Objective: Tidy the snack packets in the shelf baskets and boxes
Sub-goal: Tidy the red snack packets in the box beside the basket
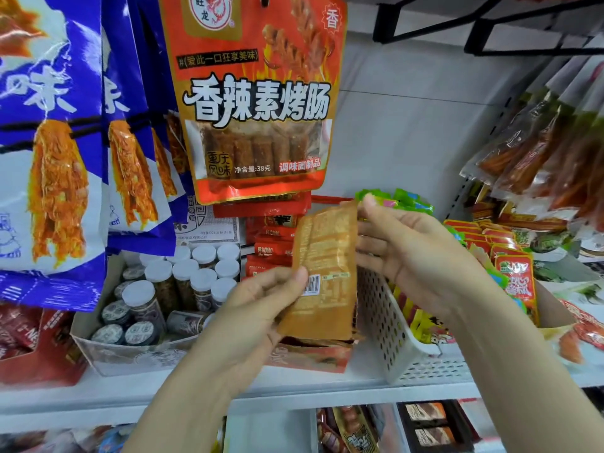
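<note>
Orange packet [322, 273] looks light, thin, soft foil, likely slippery; best pinched at the sealed edges, not the filled middle; back faces the camera, pale print and a barcode low on the left; slightly blurred. Left hand [261, 299] pinches its lower left edge, thumb by the barcode; right hand [408, 250] holds the upper right edge with its fingers [369, 204]. Packet is held upright above the red box [310, 356], just beside the white basket [389, 325], on the shelf [294, 382].
</note>
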